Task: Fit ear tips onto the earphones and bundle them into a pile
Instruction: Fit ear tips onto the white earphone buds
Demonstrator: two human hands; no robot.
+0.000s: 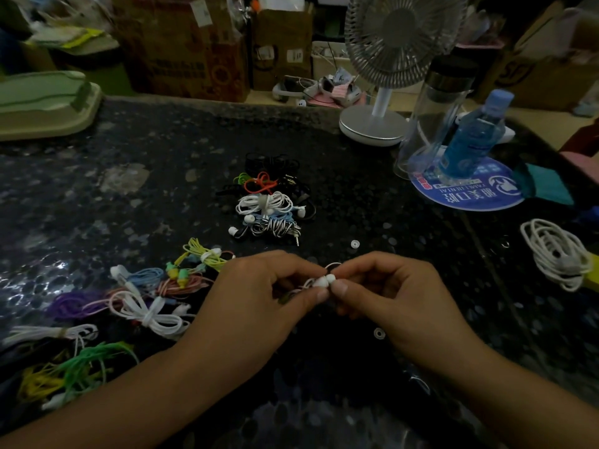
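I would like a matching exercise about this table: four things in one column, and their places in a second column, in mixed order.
Things:
1. White desk fan with round base
2. Blue plastic bottle
3. Loose coil of white earphone cable
4. Small white earbud

Places:
A. pinched between left hand and right hand
B. on the round blue printed mat
C. far right table edge
D. behind the bundled pile, left of a clear glass bottle

Pairs: 1-D, 2-B, 3-C, 4-A

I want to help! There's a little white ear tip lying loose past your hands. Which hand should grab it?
Probably the right hand: the loose ear tip lies on the table nearer its fingers. The left hand sits farther over, and both pinch the white earphone.
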